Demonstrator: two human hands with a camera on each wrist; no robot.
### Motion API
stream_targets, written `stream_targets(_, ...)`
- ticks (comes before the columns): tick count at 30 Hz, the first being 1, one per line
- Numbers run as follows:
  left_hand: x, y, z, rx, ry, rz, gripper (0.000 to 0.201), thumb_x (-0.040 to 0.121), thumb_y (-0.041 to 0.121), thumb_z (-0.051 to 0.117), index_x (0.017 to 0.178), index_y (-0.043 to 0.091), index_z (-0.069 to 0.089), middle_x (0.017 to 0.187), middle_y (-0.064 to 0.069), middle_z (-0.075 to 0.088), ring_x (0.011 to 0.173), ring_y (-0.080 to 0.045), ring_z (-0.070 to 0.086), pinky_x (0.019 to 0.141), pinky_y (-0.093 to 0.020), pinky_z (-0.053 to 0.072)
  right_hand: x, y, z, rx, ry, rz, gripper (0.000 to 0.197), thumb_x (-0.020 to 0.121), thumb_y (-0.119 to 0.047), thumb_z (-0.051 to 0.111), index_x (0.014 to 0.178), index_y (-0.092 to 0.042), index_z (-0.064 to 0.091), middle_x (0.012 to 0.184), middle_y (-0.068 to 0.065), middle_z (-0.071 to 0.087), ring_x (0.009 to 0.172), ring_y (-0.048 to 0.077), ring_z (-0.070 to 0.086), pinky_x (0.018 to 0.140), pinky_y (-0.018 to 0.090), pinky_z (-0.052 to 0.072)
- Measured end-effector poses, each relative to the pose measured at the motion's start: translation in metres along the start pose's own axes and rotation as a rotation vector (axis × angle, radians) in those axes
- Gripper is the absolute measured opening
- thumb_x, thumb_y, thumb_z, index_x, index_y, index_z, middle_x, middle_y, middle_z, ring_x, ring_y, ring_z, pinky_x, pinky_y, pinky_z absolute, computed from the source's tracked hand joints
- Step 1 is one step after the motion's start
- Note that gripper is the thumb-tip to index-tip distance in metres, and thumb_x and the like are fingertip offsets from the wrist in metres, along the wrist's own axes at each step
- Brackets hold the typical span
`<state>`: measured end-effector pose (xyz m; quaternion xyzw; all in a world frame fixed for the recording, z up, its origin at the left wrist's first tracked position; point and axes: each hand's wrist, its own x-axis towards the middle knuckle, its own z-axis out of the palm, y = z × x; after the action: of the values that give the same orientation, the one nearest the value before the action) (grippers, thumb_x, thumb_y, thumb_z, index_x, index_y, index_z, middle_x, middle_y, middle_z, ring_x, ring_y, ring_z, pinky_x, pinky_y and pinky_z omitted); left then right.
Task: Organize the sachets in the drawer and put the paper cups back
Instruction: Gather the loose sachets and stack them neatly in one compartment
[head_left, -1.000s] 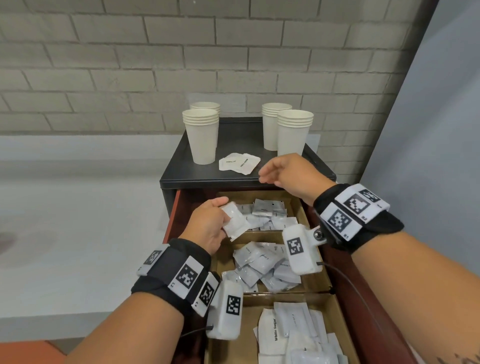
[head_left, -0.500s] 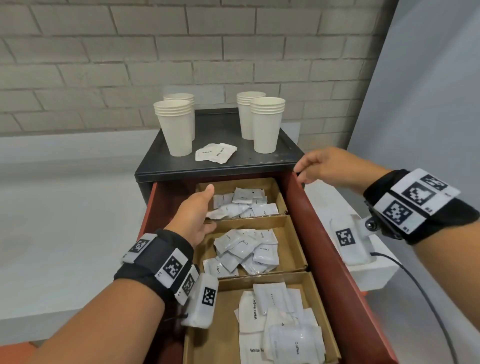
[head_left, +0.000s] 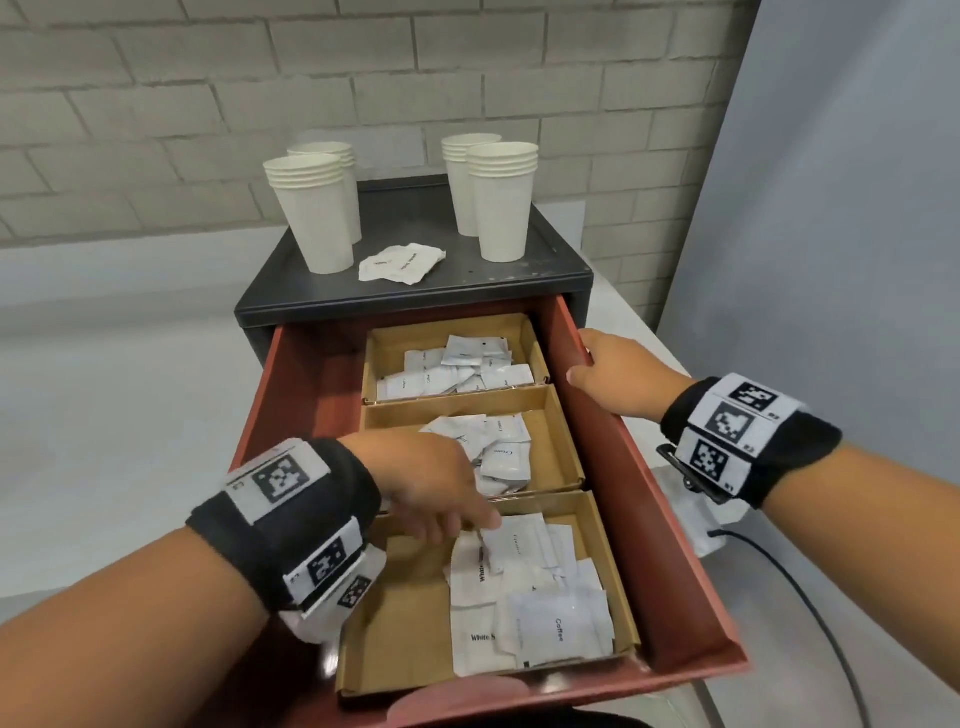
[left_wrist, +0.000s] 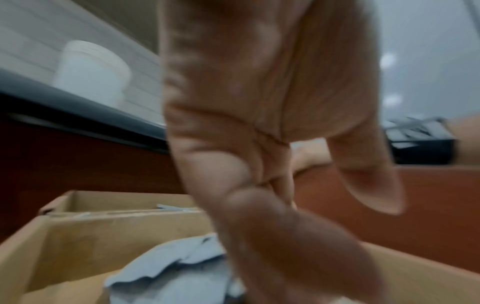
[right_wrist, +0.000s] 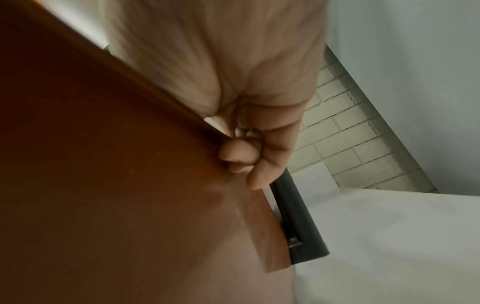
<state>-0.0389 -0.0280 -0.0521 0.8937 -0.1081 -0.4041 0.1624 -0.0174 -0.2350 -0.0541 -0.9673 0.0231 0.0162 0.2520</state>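
A red-brown drawer stands pulled out of a black cabinet. It holds three cardboard compartments with white sachets: far, middle, near. My left hand reaches down into the near compartment, its fingers straight and touching the top sachets. In the left wrist view this hand holds nothing above the sachets. My right hand grips the drawer's right wall, fingers curled over it. Stacks of paper cups stand on the cabinet top.
Two loose sachets lie on the cabinet top between the cup stacks. A brick wall rises behind, and a grey panel stands to the right. A pale counter runs on the left. A black cable hangs below my right wrist.
My left hand let go of a sachet at the far compartment and came back to the near one. My right hand left the cabinet top and took hold of the drawer's right wall.
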Motion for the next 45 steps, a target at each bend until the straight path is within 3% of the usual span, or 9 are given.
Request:
stream_targets(4, 0.007, 0.003, 0.023, 0.39, -0.083, -0.142, 0.065, 0.074, 0.07, 0.057, 0.099, 0.011, 0.064, 0.088, -0.004, 0.068, 0.067, -0.018, 0.061, 0.068, -0.025, 0.053, -0.001, 0.003, 0.003, 0.05, 0.022, 0.002, 0.02, 0.093, -0.016, 0.045, 0.105, -0.001, 0.052, 0.095, 0.014, 0.059, 0.081, 0.027, 0.052, 0.062, 0.03, 0.038)
stream_targets(7, 0.013, 0.003, 0.033, 0.334, -0.127, -0.117, 0.078, 0.073, 0.072, 0.057, 0.128, 0.017, 0.05, 0.126, -0.005, 0.058, 0.09, -0.02, 0.063, 0.081, -0.028, 0.054, 0.0, 0.004, 0.006, 0.102, 0.037, 0.003, 0.022, 0.094, -0.017, 0.046, 0.107, -0.001, 0.052, 0.097, 0.015, 0.06, 0.083, 0.027, 0.054, 0.064, 0.03, 0.038)
stream_targets(10, 0.016, 0.005, 0.043, 0.267, -0.175, -0.1, 0.1, 0.065, 0.073, 0.063, 0.145, 0.023, 0.03, 0.142, -0.002, 0.044, 0.111, -0.022, 0.057, 0.092, -0.031, 0.051, -0.001, 0.004, 0.007, 0.146, 0.05, 0.004, 0.021, 0.093, -0.016, 0.046, 0.103, 0.001, 0.053, 0.089, 0.014, 0.058, 0.077, 0.025, 0.051, 0.058, 0.027, 0.037)
stream_targets(14, 0.014, 0.018, 0.047, 0.205, -0.165, -0.016, 0.085, 0.078, 0.059, 0.063, 0.145, 0.019, 0.029, 0.142, -0.002, 0.042, 0.108, -0.018, 0.052, 0.084, -0.022, 0.046, -0.002, 0.005, 0.008, 0.172, 0.066, 0.003, 0.013, 0.093, -0.016, 0.046, 0.092, -0.003, 0.05, 0.081, 0.009, 0.053, 0.072, 0.023, 0.048, 0.056, 0.026, 0.035)
stream_targets(16, 0.011, 0.023, 0.048, 0.222, -0.183, 0.023, 0.08, 0.08, 0.056, 0.063, 0.143, 0.018, 0.033, 0.143, 0.0, 0.04, 0.113, -0.018, 0.049, 0.093, -0.025, 0.046, -0.002, 0.005, 0.008, 0.174, 0.07, 0.002, 0.018, 0.093, -0.016, 0.046, 0.096, 0.0, 0.052, 0.083, 0.011, 0.054, 0.073, 0.024, 0.049, 0.057, 0.027, 0.035)
stream_targets(20, 0.009, 0.024, 0.053, 0.332, -0.176, 0.061, 0.101, 0.069, 0.055, 0.073, 0.145, 0.019, 0.018, 0.145, 0.0, 0.035, 0.125, -0.026, 0.044, 0.102, -0.039, 0.044, -0.003, 0.006, 0.009, 0.178, 0.075, -0.011, 0.019, 0.094, -0.016, 0.046, 0.097, 0.001, 0.053, 0.084, 0.012, 0.054, 0.075, 0.024, 0.049, 0.057, 0.027, 0.035)
stream_targets(29, 0.009, 0.025, 0.054, 0.177, -0.232, 0.073, 0.129, 0.069, 0.051, 0.076, 0.146, 0.02, -0.021, 0.158, -0.007, 0.014, 0.14, -0.027, 0.027, 0.112, -0.037, 0.034, -0.004, 0.007, 0.01, 0.182, 0.087, -0.017, 0.02, 0.095, -0.018, 0.045, 0.097, 0.0, 0.053, 0.083, 0.011, 0.053, 0.072, 0.022, 0.047, 0.057, 0.025, 0.034)
stream_targets(39, 0.015, 0.019, 0.051, 0.348, -0.205, 0.034, 0.108, 0.069, 0.037, 0.08, 0.148, 0.022, 0.008, 0.147, -0.007, 0.037, 0.13, -0.028, 0.041, 0.104, -0.037, 0.042, -0.004, 0.008, 0.01, 0.199, 0.088, -0.017, 0.014, 0.095, -0.018, 0.044, 0.09, -0.006, 0.049, 0.08, 0.008, 0.052, 0.067, 0.018, 0.046, 0.055, 0.024, 0.034)
stream_targets(45, 0.018, 0.019, 0.053, 0.196, -0.295, 0.026, 0.077, 0.078, 0.023, 0.076, 0.142, 0.015, 0.033, 0.134, -0.007, 0.051, 0.114, -0.026, 0.056, 0.073, -0.029, 0.053, -0.004, 0.008, 0.011, 0.221, 0.09, -0.022, 0.016, 0.095, -0.018, 0.045, 0.093, -0.004, 0.051, 0.079, 0.007, 0.052, 0.068, 0.019, 0.046, 0.055, 0.024, 0.034)
